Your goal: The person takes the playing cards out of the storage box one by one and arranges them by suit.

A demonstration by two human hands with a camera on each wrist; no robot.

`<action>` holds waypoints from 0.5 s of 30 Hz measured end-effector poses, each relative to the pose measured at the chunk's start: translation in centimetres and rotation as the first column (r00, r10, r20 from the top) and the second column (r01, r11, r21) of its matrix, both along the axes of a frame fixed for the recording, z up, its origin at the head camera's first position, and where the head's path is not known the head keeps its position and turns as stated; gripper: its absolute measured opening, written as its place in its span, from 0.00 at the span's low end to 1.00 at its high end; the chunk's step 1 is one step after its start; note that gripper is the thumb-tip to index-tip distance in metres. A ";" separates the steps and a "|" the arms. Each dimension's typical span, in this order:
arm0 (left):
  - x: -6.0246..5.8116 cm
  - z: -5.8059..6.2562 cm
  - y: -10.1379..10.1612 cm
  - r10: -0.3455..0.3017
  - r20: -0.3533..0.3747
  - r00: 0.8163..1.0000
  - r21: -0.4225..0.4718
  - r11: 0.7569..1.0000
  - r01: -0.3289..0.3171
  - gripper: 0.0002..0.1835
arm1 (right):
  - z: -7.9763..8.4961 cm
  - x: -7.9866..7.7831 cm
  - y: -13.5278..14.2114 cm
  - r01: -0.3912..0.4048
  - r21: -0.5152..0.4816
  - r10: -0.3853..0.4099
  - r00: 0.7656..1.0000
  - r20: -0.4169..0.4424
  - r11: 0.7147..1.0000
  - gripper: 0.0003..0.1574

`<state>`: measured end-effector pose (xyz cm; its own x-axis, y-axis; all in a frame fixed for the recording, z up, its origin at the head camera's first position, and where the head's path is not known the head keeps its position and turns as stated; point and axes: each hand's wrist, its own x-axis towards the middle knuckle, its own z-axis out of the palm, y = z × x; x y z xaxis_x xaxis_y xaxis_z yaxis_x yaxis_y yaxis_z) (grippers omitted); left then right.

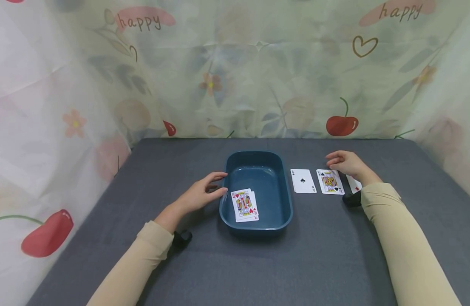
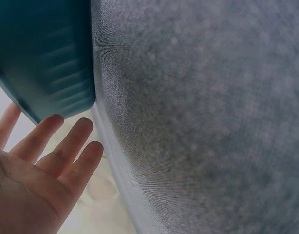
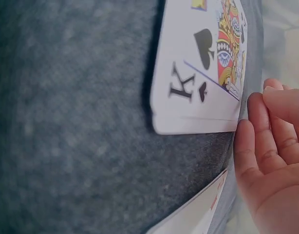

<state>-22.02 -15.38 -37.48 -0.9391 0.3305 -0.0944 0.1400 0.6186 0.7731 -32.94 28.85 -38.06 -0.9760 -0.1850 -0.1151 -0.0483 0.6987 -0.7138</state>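
My left hand is at the left side of a dark blue tub, fingers loosely spread and fingertips right at the rim. Inside the tub lies a king of hearts, face up over another card. On the table to the right, my right hand hovers by the top edge of the king of spades, fingers bent a little, thumb close to them. Nothing shows between them in the right wrist view. An ace of clubs lies between that king and the tub. My right wrist partly hides a red diamond card.
A dark grey cloth covers the table. Printed curtains with cherries and flowers hang along its back and sides. Black straps sit at both wrists, below beige sleeves.
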 end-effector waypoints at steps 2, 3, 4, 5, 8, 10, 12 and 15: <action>0.0 0.0 0.0 -0.001 0.000 1.000 0.001 1.000 0.001 0.29 | 0.0 -0.1 0.0 0.008 0.010 -0.008 1.000 0.004 1.000 0.25; 0.0 0.0 0.1 -0.004 -0.002 1.000 0.002 1.000 0.004 0.29 | 0.1 -0.1 0.1 0.009 0.017 -0.009 1.000 0.001 1.000 0.25; 0.0 0.0 0.1 -0.008 -0.005 1.000 0.003 1.000 0.008 0.29 | 0.1 -0.1 0.1 0.008 0.023 -0.008 1.000 -0.001 1.000 0.25; 0.0 0.0 0.1 -0.012 -0.008 1.000 0.004 1.000 0.012 0.29 | 0.2 -0.1 0.2 0.007 0.027 -0.007 1.000 -0.004 1.000 0.25; 0.1 0.0 0.1 -0.014 -0.005 1.000 0.008 1.000 0.014 0.29 | 0.8 0.1 0.2 -0.006 0.035 0.007 1.000 -0.019 0.999 0.25; 0.1 0.1 0.1 -0.015 -0.004 1.000 0.007 1.000 0.015 0.29 | 1.4 0.2 -0.1 -0.025 0.032 0.026 0.999 -0.032 0.999 0.26; 0.1 0.1 0.0 -0.013 -0.003 1.000 0.005 1.000 0.013 0.29 | 2.1 0.5 -0.6 -0.043 0.027 0.044 0.998 -0.046 0.999 0.27; 0.1 0.2 0.0 -0.019 -0.015 1.000 0.001 1.000 0.019 0.30 | 3.3 0.9 -1.8 -0.074 0.007 0.074 0.995 -0.061 0.997 0.27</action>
